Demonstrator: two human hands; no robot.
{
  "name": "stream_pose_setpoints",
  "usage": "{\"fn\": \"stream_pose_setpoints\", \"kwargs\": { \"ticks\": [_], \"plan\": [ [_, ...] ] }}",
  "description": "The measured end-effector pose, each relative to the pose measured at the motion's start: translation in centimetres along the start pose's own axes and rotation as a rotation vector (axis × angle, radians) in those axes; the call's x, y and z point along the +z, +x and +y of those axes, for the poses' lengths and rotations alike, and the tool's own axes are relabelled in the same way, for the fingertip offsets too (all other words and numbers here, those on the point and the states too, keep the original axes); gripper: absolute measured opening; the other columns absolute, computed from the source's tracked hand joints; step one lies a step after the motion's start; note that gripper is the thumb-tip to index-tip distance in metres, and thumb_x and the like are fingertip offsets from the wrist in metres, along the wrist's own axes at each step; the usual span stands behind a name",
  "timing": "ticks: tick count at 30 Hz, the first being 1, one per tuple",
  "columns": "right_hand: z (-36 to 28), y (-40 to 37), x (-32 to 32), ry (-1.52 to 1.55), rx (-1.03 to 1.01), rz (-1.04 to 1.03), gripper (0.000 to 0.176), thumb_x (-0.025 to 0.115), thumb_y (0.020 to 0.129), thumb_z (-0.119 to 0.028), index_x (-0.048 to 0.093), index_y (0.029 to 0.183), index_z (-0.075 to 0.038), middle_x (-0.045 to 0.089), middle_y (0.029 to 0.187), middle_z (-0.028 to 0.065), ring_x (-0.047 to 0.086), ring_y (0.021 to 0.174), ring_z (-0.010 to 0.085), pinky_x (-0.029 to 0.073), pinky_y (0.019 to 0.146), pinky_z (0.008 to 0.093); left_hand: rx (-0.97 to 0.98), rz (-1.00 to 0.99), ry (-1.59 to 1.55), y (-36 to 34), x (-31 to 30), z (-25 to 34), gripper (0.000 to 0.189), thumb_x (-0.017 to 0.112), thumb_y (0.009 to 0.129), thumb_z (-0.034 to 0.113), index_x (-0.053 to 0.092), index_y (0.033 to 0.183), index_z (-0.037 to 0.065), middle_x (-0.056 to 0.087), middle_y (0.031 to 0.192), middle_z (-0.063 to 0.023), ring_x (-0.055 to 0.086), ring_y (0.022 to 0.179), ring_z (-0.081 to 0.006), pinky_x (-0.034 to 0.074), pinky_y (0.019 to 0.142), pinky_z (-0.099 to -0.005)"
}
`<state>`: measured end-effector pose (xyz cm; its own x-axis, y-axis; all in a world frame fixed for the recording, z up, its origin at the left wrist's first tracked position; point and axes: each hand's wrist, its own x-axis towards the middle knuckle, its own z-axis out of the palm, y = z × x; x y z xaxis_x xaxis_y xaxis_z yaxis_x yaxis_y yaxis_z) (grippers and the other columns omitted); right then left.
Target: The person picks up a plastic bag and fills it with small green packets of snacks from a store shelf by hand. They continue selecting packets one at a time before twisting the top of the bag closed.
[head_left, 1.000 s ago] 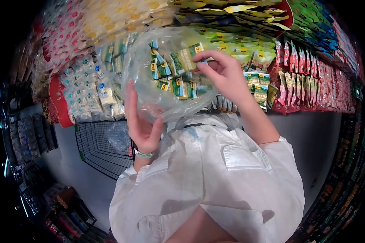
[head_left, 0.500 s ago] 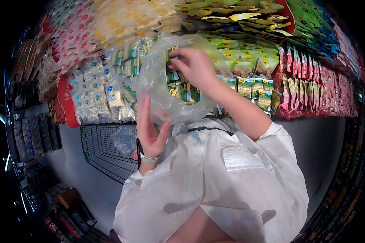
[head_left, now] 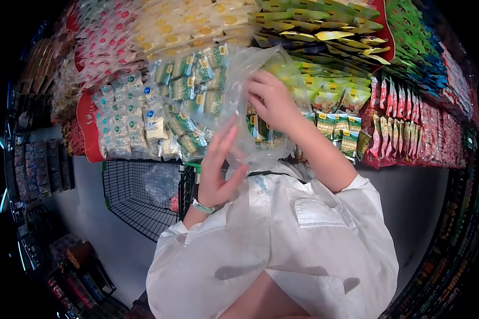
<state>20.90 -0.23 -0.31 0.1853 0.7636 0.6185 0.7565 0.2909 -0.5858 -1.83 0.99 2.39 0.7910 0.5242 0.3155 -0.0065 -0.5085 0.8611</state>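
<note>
A clear plastic bag [head_left: 234,114] stands open in front of my body, with several small green and yellow packets [head_left: 261,129] inside. My left hand [head_left: 218,173] is open, fingers stretched upward, resting along the bag's left side. At the mouth of the bag is my right hand [head_left: 271,98], its fingers curled closed beside the left film; what they hold, if anything, is hidden. Just left of the bag lies a pile of green and white packets [head_left: 189,87] on the display.
A black wire shopping cart [head_left: 138,196] with a crumpled clear plastic bundle [head_left: 162,183] stands at lower left. White packets with blue dots [head_left: 125,117], yellow-green pouches [head_left: 314,26] and pink packets [head_left: 396,101] fill the display. A red divider [head_left: 89,127] edges it at left.
Both hands and the bag have shifted right relative to the display, uncovering more of the green packet pile. The bag's opening looks narrower, and my right fingers are more curled.
</note>
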Motion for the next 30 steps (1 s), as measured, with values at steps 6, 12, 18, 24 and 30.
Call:
{"fn": "stream_pose_setpoints", "kwargs": {
  "ticks": [6,12,18,24,30],
  "plan": [
    [-0.8,-5.1,-7.1,0.096,0.277,-0.026,0.018,0.063,0.089,0.0,0.072,0.104,-0.002,0.066,0.092,0.0101,0.064,0.081,0.0225,0.05,0.072,0.0298,0.034,0.086,-0.078,0.4,-0.1,-0.4,0.072,0.067,0.078,0.001,0.042,0.145,-0.003,0.041,0.15,-0.0241,0.059,0.091,-0.0224,0.043,0.096,-0.0349],
    [1.0,-11.3,-13.3,-0.144,0.52,0.04,0.012,0.067,0.086,-0.001,0.069,0.098,0.001,0.067,0.094,0.0107,0.065,0.081,0.022,0.051,0.071,0.0295,0.0,0.127,-0.129,-0.5,-0.2,-1.3,0.065,0.065,0.081,-0.004,0.043,0.143,-0.006,0.036,0.149,-0.0194,0.059,0.104,-0.021,0.043,0.099,-0.0363],
    [0.8,-12.7,-11.8,-0.226,0.542,-0.146,0.026,0.071,0.081,-0.007,0.066,0.106,-0.003,0.063,0.101,0.0121,0.061,0.095,0.0298,0.048,0.085,0.0381,-0.008,0.229,-0.247,-0.8,-0.3,-2.3,0.062,0.062,0.086,-0.001,0.041,0.144,-0.007,0.032,0.153,-0.0212,0.05,0.125,-0.0283,0.044,0.102,-0.0403],
    [0.3,-12.3,-12.8,-0.382,0.502,-0.128,0.032,0.072,0.079,-0.002,0.065,0.11,-0.005,0.063,0.112,0.0115,0.058,0.107,0.0333,0.047,0.092,0.0406,0.099,0.429,-0.119,-0.2,-0.9,-2.2,0.061,0.054,0.091,0.004,0.034,0.146,-0.01,0.032,0.155,-0.0228,0.044,0.135,-0.034,0.045,0.104,-0.0413],
    [-1.5,-12.6,-17.2,-0.733,0.588,-0.338,0.051,0.078,0.067,-0.002,0.063,0.115,-0.002,0.061,0.112,0.0133,0.056,0.11,0.0332,0.046,0.095,0.0426,-0.001,0.394,-0.29,-1.2,-0.5,-2.7,0.065,0.055,0.09,0.002,0.029,0.148,-0.009,0.031,0.155,-0.0232,0.049,0.13,-0.0326,0.047,0.101,-0.0399]
  ]
}}
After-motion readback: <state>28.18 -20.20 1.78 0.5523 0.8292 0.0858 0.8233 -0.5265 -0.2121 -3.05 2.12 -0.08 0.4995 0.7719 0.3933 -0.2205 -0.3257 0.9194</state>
